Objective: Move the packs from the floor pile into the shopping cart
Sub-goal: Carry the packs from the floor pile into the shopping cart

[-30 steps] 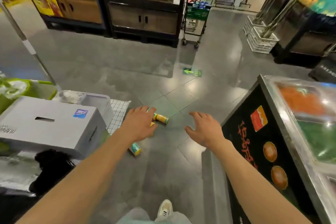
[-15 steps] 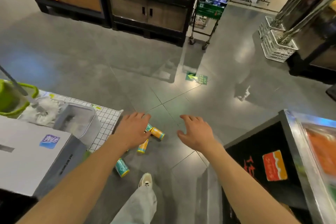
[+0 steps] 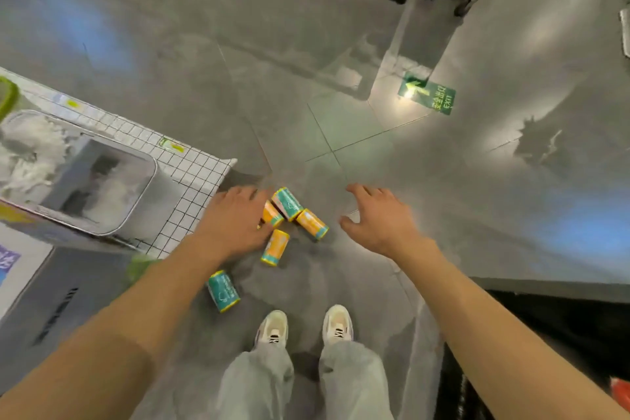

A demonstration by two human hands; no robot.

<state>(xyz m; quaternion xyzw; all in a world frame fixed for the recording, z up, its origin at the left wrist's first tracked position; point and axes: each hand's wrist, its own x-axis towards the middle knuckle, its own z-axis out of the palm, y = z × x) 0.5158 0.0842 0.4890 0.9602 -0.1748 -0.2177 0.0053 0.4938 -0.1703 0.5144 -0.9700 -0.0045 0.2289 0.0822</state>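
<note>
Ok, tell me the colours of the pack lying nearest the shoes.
Teal pack with yellow ends, clearest in the head view.

Shop: wire shopping cart (image 3: 191, 177), floor exit sign (image 3: 428, 96)

Five small cylindrical packs lay on the grey floor: two teal ones, the upper teal pack (image 3: 287, 203) in the cluster and the lone teal pack (image 3: 223, 291) nearer the feet, and three orange ones, the left orange pack (image 3: 271, 214) partly behind a hand, the right orange pack (image 3: 312, 224), and the lower orange pack (image 3: 275, 247). One white wire shopping cart (image 3: 191, 181) stood at the left. Two hands were in view, the left hand (image 3: 235, 220) and the right hand (image 3: 378, 215), and two pale sneakers (image 3: 272, 327). One green exit sticker (image 3: 428, 93) marked the floor.
</note>
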